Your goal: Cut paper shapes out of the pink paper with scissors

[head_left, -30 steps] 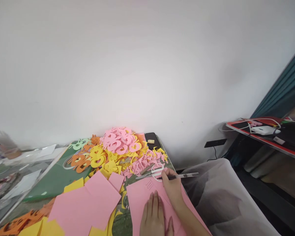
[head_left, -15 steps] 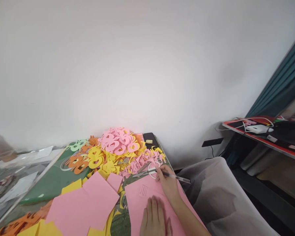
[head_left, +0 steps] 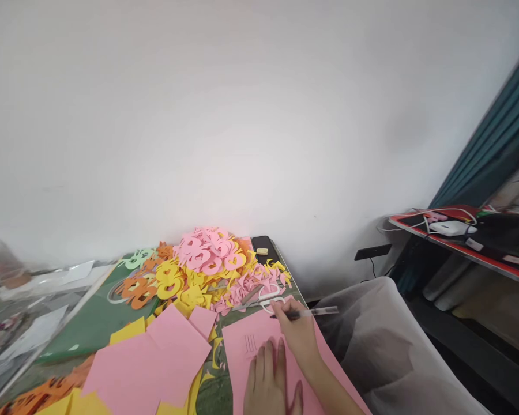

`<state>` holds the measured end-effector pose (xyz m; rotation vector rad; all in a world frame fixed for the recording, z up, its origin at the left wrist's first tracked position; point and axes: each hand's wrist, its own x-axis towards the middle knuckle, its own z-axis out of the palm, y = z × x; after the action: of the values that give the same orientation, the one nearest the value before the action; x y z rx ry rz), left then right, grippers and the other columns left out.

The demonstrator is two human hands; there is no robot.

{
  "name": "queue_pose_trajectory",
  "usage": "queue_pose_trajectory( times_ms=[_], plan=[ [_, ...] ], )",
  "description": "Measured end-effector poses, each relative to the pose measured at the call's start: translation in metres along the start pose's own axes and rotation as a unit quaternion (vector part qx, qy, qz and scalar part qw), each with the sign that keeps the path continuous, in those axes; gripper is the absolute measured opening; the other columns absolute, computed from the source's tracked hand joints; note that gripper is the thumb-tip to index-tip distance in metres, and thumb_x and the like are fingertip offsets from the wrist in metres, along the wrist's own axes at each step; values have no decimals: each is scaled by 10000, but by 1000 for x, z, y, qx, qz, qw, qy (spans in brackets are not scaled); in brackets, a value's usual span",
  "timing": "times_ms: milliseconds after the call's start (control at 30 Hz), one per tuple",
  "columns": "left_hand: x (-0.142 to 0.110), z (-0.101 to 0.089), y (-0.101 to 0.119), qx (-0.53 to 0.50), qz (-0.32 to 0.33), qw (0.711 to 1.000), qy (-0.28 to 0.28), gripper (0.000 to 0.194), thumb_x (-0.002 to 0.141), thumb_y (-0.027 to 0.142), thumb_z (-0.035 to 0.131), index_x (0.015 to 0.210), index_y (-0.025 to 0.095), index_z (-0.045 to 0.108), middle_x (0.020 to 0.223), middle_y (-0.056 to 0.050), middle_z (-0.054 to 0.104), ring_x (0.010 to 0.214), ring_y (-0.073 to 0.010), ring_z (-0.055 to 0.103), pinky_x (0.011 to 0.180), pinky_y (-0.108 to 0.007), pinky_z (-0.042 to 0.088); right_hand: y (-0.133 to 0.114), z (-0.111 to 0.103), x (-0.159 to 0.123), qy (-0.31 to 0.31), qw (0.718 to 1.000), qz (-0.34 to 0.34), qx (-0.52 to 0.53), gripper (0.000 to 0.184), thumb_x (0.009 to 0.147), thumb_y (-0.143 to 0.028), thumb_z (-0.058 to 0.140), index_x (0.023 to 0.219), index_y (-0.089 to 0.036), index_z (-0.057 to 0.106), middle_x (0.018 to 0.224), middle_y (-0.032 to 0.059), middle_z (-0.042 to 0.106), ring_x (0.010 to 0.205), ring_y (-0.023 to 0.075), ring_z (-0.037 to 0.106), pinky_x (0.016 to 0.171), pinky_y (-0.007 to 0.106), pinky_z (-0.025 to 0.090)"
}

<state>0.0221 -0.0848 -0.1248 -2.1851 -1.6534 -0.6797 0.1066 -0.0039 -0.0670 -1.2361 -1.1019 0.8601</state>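
Head view: right hand pinching pen, left hand spreading fingers, strokes marking pink paper at eleven o'clock, remainder looking blank.

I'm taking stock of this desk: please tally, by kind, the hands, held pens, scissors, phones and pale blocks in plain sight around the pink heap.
Left hand and right hand: 2
Held pen: 1
Scissors: 1
Dark phone: 1
Pale block: 1
Total: 6

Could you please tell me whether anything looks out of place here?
Possibly the small yellow piece: it rests on the black phone, apart from the loose pink scraps. Nothing looks clearly spilled or damaged.
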Motion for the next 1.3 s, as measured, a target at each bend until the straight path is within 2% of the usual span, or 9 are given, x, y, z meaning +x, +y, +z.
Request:
queue_pose_trajectory(
  times_ms=[167,300,400,533,600,733,933,1100,1300],
  plan=[
    [0,3,1,-18,-10,1000,-15,533,655,247,447,1183,178,462,1234,-78,488,1102,-250,452,818,-356,418,14,8,0,-38,999,18,-3,401,662,-417,567,464,-211,286,438,-76,298,431,91,333,451,228,305],
    [-3,7,2,-22,7,1000,-12,528,638,215,446,1165,210,481,1225,-54,499,1115,-257,443,803,-351,426,21,8,11,-65,998,10,4,393,666,-393,564,453,-212,286,413,-79,297,419,87,322,444,231,306],
    [-5,11,2,-16,15,1000,-7,525,633,213,457,1157,202,485,1224,-76,498,1103,-260,456,797,-347,431,20,8,10,-88,996,12,11,390,640,-387,592,448,-208,303,410,-80,313,401,82,339,420,227,312],
    [-7,14,0,1,31,1000,1,501,626,219,474,1125,192,506,1184,-110,528,1069,-266,484,786,-347,434,18,12,2,-169,985,26,15,364,589,-349,640,429,-200,349,373,-77,356,359,81,360,380,225,311],
    [-6,13,0,10,37,999,6,487,619,225,478,1104,194,520,1164,-116,543,1059,-271,490,778,-349,435,17,12,1,-190,982,20,7,361,597,-312,626,415,-198,335,378,-74,357,380,78,360,396,221,313],
    [-4,12,0,20,46,998,25,471,621,229,475,1088,198,528,1132,-112,565,1026,-271,510,755,-351,439,17,12,3,-189,982,4,-7,359,629,-254,559,407,-202,282,381,-82,315,396,69,328,410,213,291],
    [-4,12,0,15,48,998,36,462,639,231,462,1094,187,522,1117,-115,572,1026,-265,511,758,-352,446,16,11,3,-196,980,-2,-21,320,620,-211,533,418,-199,286,409,-81,305,414,68,314,416,208,277],
    [-4,10,1,26,55,998,25,496,617,207,462,1111,191,508,1128,-113,566,1033,-261,509,763,-341,451,17,11,3,-196,980,-4,-32,313,625,-224,527,424,-202,289,411,-77,306,414,74,320,418,212,280],
    [-5,12,1,28,49,998,26,524,614,213,474,1136,184,490,1143,-115,556,1048,-265,498,770,-342,453,21,13,5,-168,985,-5,-38,339,647,-264,515,424,-207,266,409,-77,276,419,77,304,420,218,272]
  ],
)
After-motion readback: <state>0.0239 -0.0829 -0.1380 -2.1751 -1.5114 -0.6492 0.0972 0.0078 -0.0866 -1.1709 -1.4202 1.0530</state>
